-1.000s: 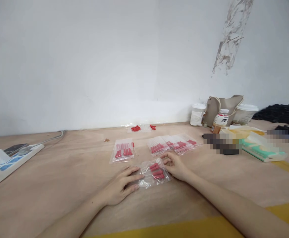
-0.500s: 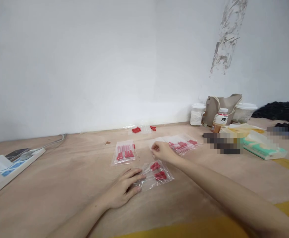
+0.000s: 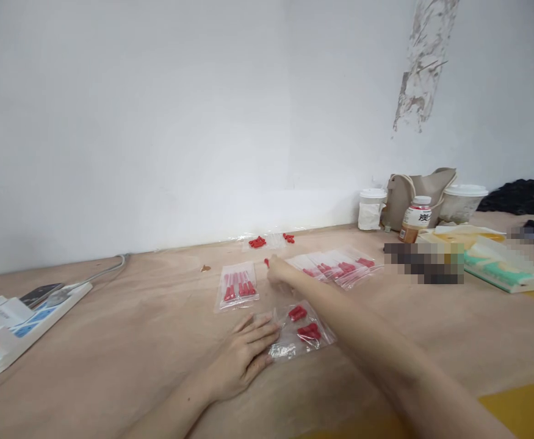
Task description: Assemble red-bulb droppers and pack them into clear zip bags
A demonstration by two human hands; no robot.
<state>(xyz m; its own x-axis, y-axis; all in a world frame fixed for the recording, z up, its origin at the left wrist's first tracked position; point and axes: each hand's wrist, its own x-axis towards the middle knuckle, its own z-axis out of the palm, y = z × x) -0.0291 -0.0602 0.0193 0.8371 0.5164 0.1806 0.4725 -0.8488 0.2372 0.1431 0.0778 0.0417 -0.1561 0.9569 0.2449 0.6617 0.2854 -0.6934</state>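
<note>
My left hand (image 3: pixel 243 360) lies flat with its fingers stretched out, the fingertips on the left edge of a clear plastic bag (image 3: pixel 301 329) holding two clusters of red pieces. Farther off, my right hand (image 3: pixel 278 271) is closed in a pinch. The red end of a small stick (image 3: pixel 267 262) pokes out at its fingertips; the rest of it is hidden by the hand. Left of that hand lies a clear zip bag (image 3: pixel 237 286) with several thin red-ended sticks. To its right, overlapping bags (image 3: pixel 340 265) hold more red-ended sticks.
Loose red pieces (image 3: pixel 257 242) lie on clear plastic by the wall. A power strip (image 3: pixel 38 320) with chargers and a phone (image 3: pixel 40 296) is at the left. Right: a lidded cup (image 3: pixel 371 210), a bottle (image 3: pixel 415 219), a grey bag (image 3: pixel 397 198) and a tissue pack (image 3: pixel 507 268).
My right hand has moved left from the overlapping bags, and a red-ended stick now shows at its fingertips. My left hand stays on the bag's edge. The view has shifted slightly.
</note>
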